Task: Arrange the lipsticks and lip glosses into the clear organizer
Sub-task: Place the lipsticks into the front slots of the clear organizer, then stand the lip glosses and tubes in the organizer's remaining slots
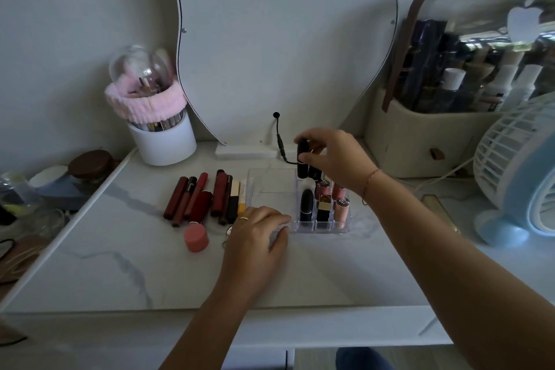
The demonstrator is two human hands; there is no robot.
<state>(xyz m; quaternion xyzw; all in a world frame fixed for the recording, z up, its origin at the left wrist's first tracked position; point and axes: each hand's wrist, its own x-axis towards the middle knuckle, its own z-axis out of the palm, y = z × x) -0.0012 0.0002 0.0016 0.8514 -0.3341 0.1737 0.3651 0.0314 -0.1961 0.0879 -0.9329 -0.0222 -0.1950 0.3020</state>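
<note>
Organizer (339,229): clear acrylic, gridded. R hand (336,156) pinches glossy black lipstick (302,159) over rear cell. L hand (258,237) relaxed, empty, on marble-look top (120,264). Abt 8 tubes (219,192) lie beside.

Marble table (126,279) with glosses (195,198), organizer (271,182)
</note>
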